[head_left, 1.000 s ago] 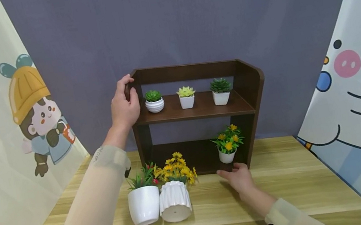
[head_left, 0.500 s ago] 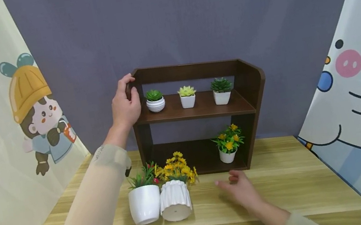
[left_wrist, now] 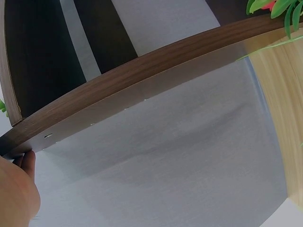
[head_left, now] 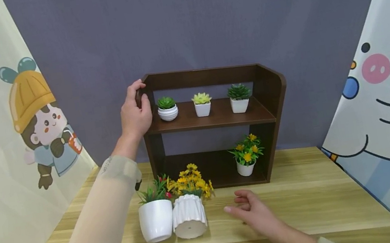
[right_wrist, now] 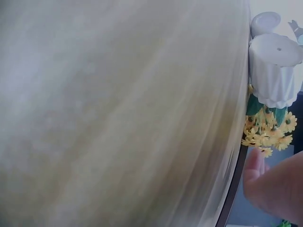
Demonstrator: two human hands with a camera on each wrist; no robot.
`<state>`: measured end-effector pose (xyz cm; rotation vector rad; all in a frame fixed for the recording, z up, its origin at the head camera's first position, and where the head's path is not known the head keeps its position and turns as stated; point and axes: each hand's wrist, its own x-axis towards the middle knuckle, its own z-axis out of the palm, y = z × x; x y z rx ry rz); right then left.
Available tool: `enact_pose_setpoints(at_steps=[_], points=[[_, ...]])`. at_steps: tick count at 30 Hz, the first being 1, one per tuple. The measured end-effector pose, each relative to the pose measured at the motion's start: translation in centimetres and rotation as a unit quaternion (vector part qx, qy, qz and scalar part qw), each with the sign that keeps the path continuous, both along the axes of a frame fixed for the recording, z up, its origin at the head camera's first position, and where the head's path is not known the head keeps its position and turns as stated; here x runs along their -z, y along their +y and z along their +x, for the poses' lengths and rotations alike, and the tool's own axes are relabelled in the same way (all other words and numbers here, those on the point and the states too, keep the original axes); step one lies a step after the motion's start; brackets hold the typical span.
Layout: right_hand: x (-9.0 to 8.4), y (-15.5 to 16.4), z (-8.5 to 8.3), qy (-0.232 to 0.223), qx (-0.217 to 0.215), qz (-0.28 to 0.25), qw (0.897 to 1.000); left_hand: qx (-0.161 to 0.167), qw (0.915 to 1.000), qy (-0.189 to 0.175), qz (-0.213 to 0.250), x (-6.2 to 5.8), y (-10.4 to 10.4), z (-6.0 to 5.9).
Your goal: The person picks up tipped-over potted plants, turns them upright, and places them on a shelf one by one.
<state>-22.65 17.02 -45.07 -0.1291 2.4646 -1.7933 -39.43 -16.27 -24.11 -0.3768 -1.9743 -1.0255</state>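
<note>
Steadying the dark brown wooden two-tier shelf (head_left: 214,122) by its upper left corner, the left hand (head_left: 134,114) keeps a curled grip there while the right hand (head_left: 253,211) hovers open-fingered over the tabletop (head_left: 310,209), just right of the toppled ribbed white pot of yellow flowers (head_left: 190,219).

Right wrist view: tabletop (right_wrist: 118,113) motion-blurred; right hand (right_wrist: 277,187) cut off at lower right. Left wrist view: left hand (left_wrist: 16,194) cropped at lower left.
</note>
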Motion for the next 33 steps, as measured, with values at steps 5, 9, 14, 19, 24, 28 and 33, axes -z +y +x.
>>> enact_pose_setpoints(at_steps=[5,9,14,19,24,28,33], points=[[-0.2,-0.2,0.3,0.008,-0.068,-0.013,0.998,-0.001,1.0,-0.002,0.001,0.1,0.1,0.0],[-0.5,-0.2,0.4,0.023,-0.123,-0.021,0.992,0.0,1.0,0.0,0.002,0.1,0.1,0.0],[-0.9,-0.5,0.2,0.049,-0.177,-0.021,0.983,-0.004,1.0,0.006,0.005,-0.1,0.0,0.1],[-1.1,-1.1,0.0,0.048,-0.195,-0.016,0.98,-0.005,1.0,0.0,0.002,-0.1,0.0,0.3],[-1.1,-2.0,-0.1,0.037,-0.2,-0.011,0.979,-0.002,1.0,0.0,0.001,0.0,0.0,0.2],[-1.0,-3.4,0.4,0.027,-0.174,0.008,0.984,0.002,1.0,0.001,0.003,0.1,0.0,0.0],[-0.8,-5.0,0.8,0.03,-0.137,0.021,0.99,-0.001,1.0,0.004,0.005,0.1,0.0,0.0]])
